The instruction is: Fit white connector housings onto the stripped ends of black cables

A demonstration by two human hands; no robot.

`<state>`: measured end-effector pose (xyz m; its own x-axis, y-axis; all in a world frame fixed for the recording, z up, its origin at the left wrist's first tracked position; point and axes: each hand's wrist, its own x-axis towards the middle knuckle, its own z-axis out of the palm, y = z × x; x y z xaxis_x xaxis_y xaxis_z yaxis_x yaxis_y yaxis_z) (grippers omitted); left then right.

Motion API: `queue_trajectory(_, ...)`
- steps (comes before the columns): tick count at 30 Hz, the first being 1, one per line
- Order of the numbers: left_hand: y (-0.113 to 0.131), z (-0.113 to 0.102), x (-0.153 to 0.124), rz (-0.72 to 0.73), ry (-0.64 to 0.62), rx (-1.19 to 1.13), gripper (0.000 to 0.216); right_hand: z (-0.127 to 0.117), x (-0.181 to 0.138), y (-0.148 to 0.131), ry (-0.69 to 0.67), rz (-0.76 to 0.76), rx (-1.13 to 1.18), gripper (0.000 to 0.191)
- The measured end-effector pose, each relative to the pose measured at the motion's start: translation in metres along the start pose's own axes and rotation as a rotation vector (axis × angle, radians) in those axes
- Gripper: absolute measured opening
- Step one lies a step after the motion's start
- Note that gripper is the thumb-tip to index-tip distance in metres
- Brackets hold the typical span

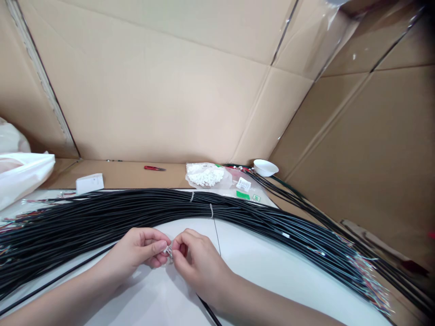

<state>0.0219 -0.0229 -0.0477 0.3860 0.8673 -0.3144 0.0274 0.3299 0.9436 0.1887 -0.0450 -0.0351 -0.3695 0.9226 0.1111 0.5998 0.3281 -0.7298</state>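
My left hand (147, 246) is closed in a pinch on a small white connector (167, 249), mostly covered by the fingertips. Facing it, my right hand (199, 258) pinches the thin wire ends (170, 256) right beside the connector. Whether the wires sit inside the connector is too small to tell. A black cable (209, 310) shows below my right hand, and another black cable (57, 277) runs out to the left beneath my left forearm. Just beyond both hands lies a thick, curved bundle of black cables (142, 206), with ties around it and stripped coloured wires at its ends.
Behind the bundle lie a clear bag of small white parts (207, 175), red-handled pliers (154, 168), a folded white paper (89, 184) and a white bowl (265, 168). White plastic bags (25, 174) stand at left. Cardboard walls (152, 90) enclose the white table (265, 271).
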Motion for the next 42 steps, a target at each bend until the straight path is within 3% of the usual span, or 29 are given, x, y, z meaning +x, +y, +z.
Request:
queue_trajectory(19, -0.001, 0.006, -0.003, 0.021, -0.004, 0.027, 0.021, 0.002, 0.001, -0.001, -0.026, 0.107, 0.062, 0.011)
queue_trajectory(35, -0.005, 0.008, -0.003, 0.077, 0.012, 0.030, 0.022, 0.008, 0.001, 0.002, 0.037, 0.033, -0.126, 0.010)
queue_trajectory(42, -0.004, 0.010, -0.004, 0.067, 0.017, 0.040, 0.022, 0.011, 0.000, 0.006, 0.070, -0.092, -0.227, 0.009)
